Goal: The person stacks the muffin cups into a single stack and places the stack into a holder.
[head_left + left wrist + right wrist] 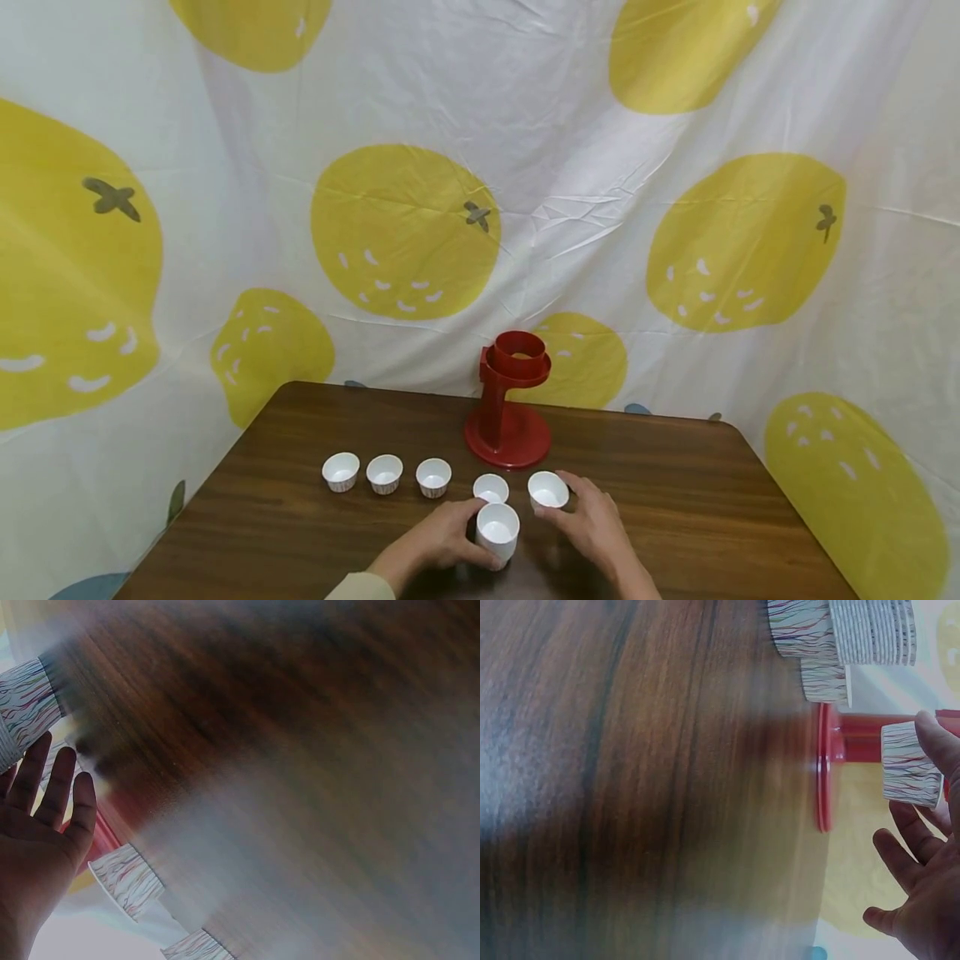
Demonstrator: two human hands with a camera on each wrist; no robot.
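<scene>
In the head view my left hand (450, 536) grips a stack of white paper baking cups (498, 533) between thumb and fingers. The left wrist view shows the stack's streaky coloured pattern (28, 701) beside the outstretched lower fingers (54, 787). My right hand (596, 525) pinches a single baking cup (548, 490) by its sides, mouth up. From the right wrist, that cup (910, 765) hangs above the table, its other fingers spread. Just behind the stack, another baking cup (491, 487) stands, partly covered by it.
Three more baking cups, the nearest to the stack being this one (433, 477), stand in a row to the left on the brown wooden table (300, 542). A red stand with a ring-shaped holder (513, 400) rises at the back. Lemon-print cloth (570, 250) hangs behind.
</scene>
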